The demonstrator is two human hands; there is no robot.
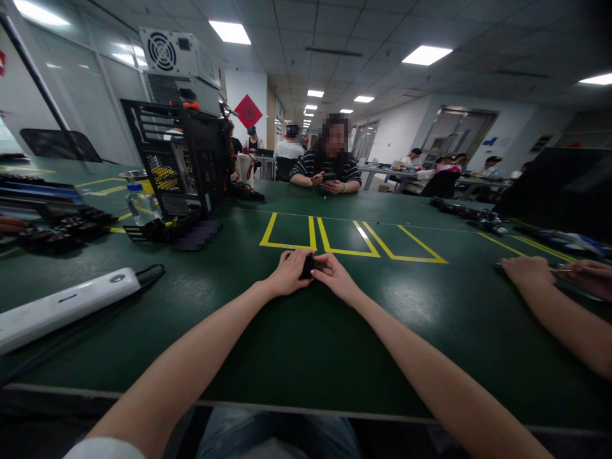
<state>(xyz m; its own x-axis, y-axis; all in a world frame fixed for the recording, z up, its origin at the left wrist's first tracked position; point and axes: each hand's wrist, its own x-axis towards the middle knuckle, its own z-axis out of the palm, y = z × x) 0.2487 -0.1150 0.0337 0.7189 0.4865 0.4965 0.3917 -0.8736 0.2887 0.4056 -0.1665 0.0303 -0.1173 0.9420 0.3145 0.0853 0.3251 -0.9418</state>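
Note:
Both my hands meet over the green table (306, 344), just in front of the yellow tape outlines (289, 246). Between them is a small black object (306, 268), mostly covered by fingers, so I cannot make out its kind. My left hand (289, 273) is closed round it from the left. From the right, my right hand (335, 278) pinches its edge with thumb and fingertips.
At left stand an open black computer case (184, 153) topped by a power supply (179, 54), a plastic bottle (142, 205) and a white power strip (71, 306). Across the table a person (329, 159) holds a phone. Another person's hands (530, 273) work at right.

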